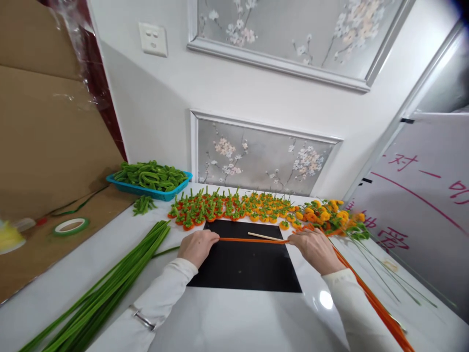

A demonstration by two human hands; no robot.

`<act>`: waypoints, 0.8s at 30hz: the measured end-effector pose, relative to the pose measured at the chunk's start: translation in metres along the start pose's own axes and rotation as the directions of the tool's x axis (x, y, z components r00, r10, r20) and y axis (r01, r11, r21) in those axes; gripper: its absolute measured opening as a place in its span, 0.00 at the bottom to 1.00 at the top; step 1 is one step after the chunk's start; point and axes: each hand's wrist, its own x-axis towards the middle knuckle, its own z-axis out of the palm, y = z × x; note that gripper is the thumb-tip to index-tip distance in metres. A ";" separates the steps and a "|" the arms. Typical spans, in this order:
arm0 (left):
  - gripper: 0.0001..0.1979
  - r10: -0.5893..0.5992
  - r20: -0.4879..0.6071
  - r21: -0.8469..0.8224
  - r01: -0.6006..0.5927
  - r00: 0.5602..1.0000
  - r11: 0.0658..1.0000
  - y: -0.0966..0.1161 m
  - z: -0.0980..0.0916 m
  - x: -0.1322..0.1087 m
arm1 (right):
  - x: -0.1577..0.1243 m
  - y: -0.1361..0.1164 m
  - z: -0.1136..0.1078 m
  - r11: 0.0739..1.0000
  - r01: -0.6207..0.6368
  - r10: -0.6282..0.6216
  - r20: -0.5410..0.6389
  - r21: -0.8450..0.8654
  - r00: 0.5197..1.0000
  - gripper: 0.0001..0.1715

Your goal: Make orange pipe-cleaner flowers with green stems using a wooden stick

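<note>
An orange pipe cleaner [252, 240] is stretched level between my hands, over a black mat [242, 269] on the white table. My left hand [200, 247] pinches its left end, fingers closed. At the other side, my right hand [314, 248] grips the right part, also with closed fingers. Just behind the orange strand lies a thin pale stick [266, 236]. A bundle of long orange pipe cleaners [372, 298] runs along beneath my right forearm. One green stem [166, 252] extends from the green bundle towards my left wrist.
Green pipe cleaners [120, 274] lie at left. Behind them stands a blue basket [164, 194] of green bent pieces. Rows of small orange-and-green pieces [205, 208] line the back, with yellow-orange flowers [326, 215] at right. Green tape [71, 226] rests on cardboard [47, 254].
</note>
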 end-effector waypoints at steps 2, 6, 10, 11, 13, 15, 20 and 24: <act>0.12 0.018 -0.002 -0.026 -0.018 1.000 0.999 0.000 0.001 0.001 | -0.003 0.011 -0.004 1.000 -0.011 0.011 -0.002 -0.012 1.000 0.14; 0.13 0.132 0.029 -0.120 -0.127 0.991 0.985 0.004 0.004 0.003 | -0.011 0.040 -0.011 1.000 -0.025 0.025 0.049 0.005 0.999 0.12; 0.13 0.251 0.050 -0.206 -0.236 0.967 0.950 0.022 0.012 0.002 | -0.024 0.062 -0.007 0.986 -0.162 0.157 0.096 0.045 0.983 0.12; 0.13 0.267 0.055 -0.216 -0.249 0.962 0.944 0.028 0.015 0.001 | -0.026 0.061 -0.007 0.979 -0.196 0.191 0.085 0.059 0.978 0.10; 0.12 0.289 0.069 -0.230 -0.266 0.955 0.936 0.039 0.018 0.000 | -0.025 0.048 -0.009 0.974 -0.207 0.203 0.054 0.095 0.978 0.08; 0.12 0.301 0.083 -0.238 -0.274 0.950 0.932 0.049 0.020 0.000 | -0.018 0.018 -0.013 0.977 -0.117 0.116 0.013 0.179 0.993 0.13; 0.11 0.297 0.090 -0.242 -0.269 0.950 0.932 0.057 0.018 0.005 | 0.016 -0.082 -0.015 0.908 0.178 -0.156 -0.089 0.380 0.984 0.19; 0.12 0.261 0.090 -0.249 -0.232 0.961 0.940 0.053 0.014 0.005 | 0.028 -0.112 0.002 0.861 0.230 -0.191 -0.131 0.454 0.973 0.22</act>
